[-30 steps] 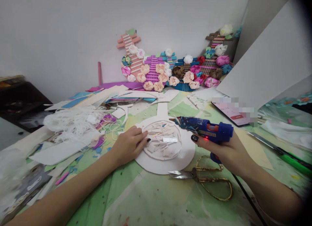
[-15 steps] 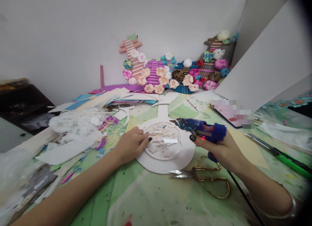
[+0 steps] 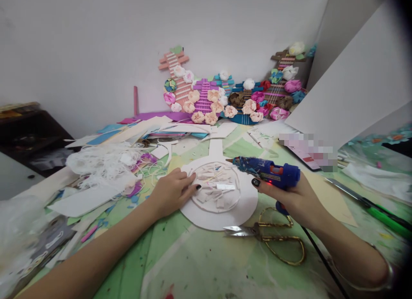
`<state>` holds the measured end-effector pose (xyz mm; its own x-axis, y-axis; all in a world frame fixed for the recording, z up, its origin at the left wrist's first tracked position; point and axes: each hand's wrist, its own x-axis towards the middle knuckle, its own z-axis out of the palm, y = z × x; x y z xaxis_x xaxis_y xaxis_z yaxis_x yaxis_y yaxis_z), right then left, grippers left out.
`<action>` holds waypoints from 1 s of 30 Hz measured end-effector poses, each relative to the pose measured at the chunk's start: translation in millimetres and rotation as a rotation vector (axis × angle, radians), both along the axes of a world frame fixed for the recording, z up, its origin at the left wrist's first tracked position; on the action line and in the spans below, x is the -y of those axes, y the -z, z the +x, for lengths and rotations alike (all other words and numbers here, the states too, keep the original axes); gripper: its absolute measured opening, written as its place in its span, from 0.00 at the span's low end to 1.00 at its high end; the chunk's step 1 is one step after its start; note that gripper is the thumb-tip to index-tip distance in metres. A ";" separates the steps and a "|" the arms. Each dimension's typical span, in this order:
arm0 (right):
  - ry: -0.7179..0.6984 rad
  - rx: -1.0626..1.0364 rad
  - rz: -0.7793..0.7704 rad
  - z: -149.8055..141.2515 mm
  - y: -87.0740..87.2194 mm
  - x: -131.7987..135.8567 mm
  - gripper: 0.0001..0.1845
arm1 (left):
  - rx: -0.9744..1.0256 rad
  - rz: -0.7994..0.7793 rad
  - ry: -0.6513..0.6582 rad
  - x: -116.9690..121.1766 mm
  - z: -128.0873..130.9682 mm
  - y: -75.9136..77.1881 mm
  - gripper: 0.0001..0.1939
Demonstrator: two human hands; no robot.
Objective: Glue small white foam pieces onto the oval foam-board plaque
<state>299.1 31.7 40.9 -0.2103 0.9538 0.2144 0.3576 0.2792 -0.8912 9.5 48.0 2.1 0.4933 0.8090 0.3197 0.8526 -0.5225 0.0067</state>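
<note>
A blue hot glue gun (image 3: 268,171) is in my right hand (image 3: 289,198), my fingers wrapped round its handle and a red light glowing on its side. Its nozzle is over the upper right of a white guitar-shaped cutout (image 3: 217,219). A raised strip forms a ring on the cutout, with loose white scraps (image 3: 220,189) inside it. My left hand (image 3: 174,189) rests on the cutout's left edge, thumb and forefinger apart on top; the other fingers are partly hidden. Gold-handled scissors (image 3: 257,231), blades slightly parted, lie just below the cutout.
Tangled white string (image 3: 99,161) and paper scraps cover the left side. A phone (image 3: 301,153) and a green utility knife (image 3: 373,206) lie at the right. Decorated paper guitars (image 3: 204,97) lean on the back wall. A black cord (image 3: 325,260) trails from the glue gun.
The view has shifted slightly. The glue gun stays over the cutout's upper right with hardly any movement, and my left hand keeps its place on the edge.
</note>
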 end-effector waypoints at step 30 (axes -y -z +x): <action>-0.028 0.009 0.048 0.3 -2.4 -2.3 0.21 | -0.089 -0.062 -0.632 -15.5 -103.5 -34.1 0.16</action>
<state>299.4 34.0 43.4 -0.2392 0.9361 0.2580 0.3571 0.3319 -0.8731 -94.0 63.5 36.3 -0.0626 0.9681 0.2427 0.9947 0.0806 -0.0647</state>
